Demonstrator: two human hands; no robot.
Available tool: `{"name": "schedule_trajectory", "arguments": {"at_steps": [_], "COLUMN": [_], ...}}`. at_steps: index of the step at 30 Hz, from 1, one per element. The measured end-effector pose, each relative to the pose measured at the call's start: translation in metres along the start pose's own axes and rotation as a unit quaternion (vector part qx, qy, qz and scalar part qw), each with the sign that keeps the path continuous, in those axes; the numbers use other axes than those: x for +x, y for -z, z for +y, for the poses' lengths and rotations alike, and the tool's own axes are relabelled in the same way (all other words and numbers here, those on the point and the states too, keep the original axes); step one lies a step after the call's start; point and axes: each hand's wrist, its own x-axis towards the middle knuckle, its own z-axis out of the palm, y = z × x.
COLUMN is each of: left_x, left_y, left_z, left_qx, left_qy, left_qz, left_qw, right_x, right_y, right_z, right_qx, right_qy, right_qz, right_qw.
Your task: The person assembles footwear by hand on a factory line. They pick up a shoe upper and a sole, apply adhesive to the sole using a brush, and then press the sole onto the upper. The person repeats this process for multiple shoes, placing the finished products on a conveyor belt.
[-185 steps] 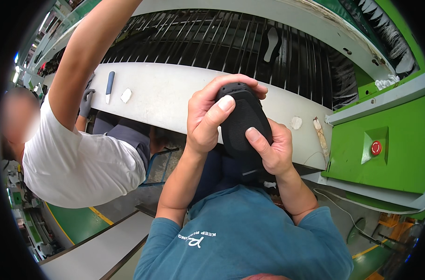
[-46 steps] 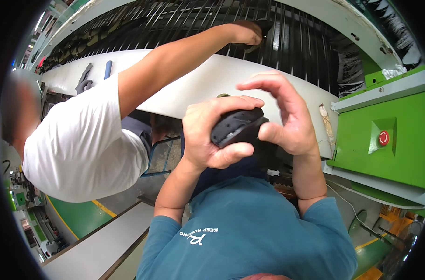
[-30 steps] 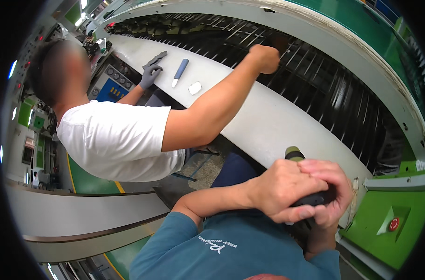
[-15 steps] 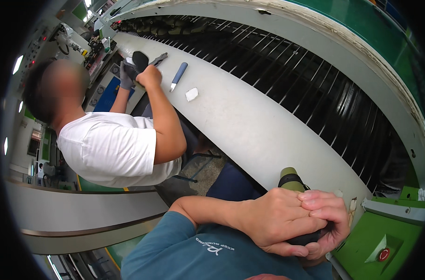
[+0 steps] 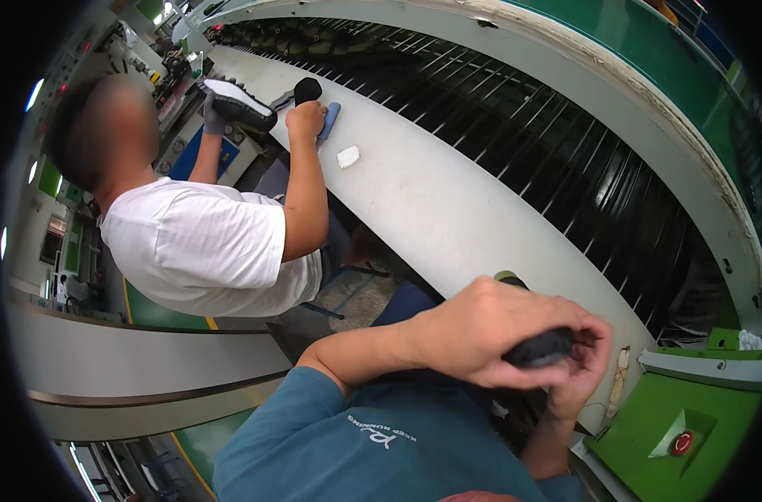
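Both my hands are wrapped around an olive-green and black shoe [image 5: 538, 348], held over the near end of the white work surface. My left hand [image 5: 490, 330] grips it from the left and above, partly blurred. On its right side, the fingers of my right hand [image 5: 588, 361] curl about the black end. The olive end [image 5: 508, 277] shows beyond my left knuckles. My hands hide most of the shoe's middle.
A co-worker [image 5: 205, 243] sits at left, holding a black shoe with a white sole [image 5: 237, 102] in a gloved hand. The other hand is at a blue-handled tool [image 5: 330, 120]. A white block [image 5: 347, 156] lies on the bench [image 5: 448, 226]. A green machine housing with a red button [image 5: 682, 443] stands right.
My hands have shifted up and left with the shoe and opened around its black end, exposing more of it. The co-worker has raised the shoe and reached to the blue-handled tool.
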Motion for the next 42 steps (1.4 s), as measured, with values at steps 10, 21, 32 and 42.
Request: {"name": "schedule_trajectory", "arguments": {"at_steps": [10, 21, 32, 42], "left_x": [-0.034, -0.166, -0.026, 0.007], "left_y": [0.032, -0.080, -0.052, -0.008], "left_z": [-0.051, -0.071, -0.141, -0.042], "left_qx": [-0.144, -0.147, -0.143, 0.123], "left_qy": [0.108, 0.159, 0.175, -0.029], "left_qz": [0.270, 0.264, 0.310, 0.238], "left_qw": [0.946, 0.940, 0.924, 0.963], "right_x": [-0.014, 0.033, 0.046, 0.018], "right_y": [0.018, 0.014, -0.020, -0.026], "right_z": [0.002, 0.013, -0.024, -0.042], "right_qx": [-0.115, 0.120, -0.229, -0.260], "right_qy": [-0.108, -0.090, 0.100, 0.222], "right_qz": [-0.094, 0.124, 0.050, 0.056], "right_qw": [0.983, 0.981, 0.967, 0.938]}}
